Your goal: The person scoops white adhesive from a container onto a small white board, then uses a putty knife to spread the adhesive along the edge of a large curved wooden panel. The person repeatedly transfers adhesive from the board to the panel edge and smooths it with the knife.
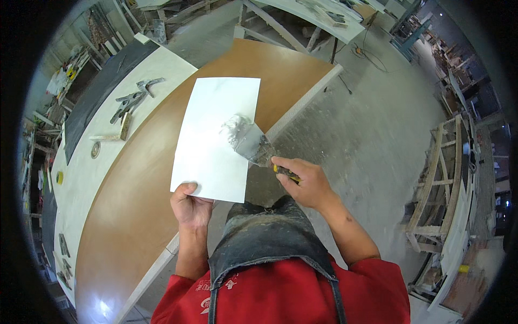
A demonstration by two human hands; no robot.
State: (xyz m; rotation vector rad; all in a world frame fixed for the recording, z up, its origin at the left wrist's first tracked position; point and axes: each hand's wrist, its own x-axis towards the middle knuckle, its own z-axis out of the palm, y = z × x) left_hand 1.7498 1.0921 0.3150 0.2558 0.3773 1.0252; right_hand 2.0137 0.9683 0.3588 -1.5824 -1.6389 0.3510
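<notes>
My left hand (191,207) grips the near left corner of a white rectangular sheet (208,140), thumb on top and fingers beneath. The sheet is held over the edge of a brown board. In my right hand (308,182) is a putty knife (256,147) with a black and yellow handle; my fingers are wrapped round it. Its broad blade rests over the sheet's right part. A lump of whitish paste (236,128) lies at the blade's tip, on the sheet. Part of the handle is hidden in my palm.
Under the sheet lies the large brown board (129,189) on a workbench. Left of it, a pale surface (86,178) carries spring clamps (132,100), a wooden piece (125,127) and a tape roll (95,150). A wooden frame (440,178) stands at right, and a cable (359,51) lies on the floor.
</notes>
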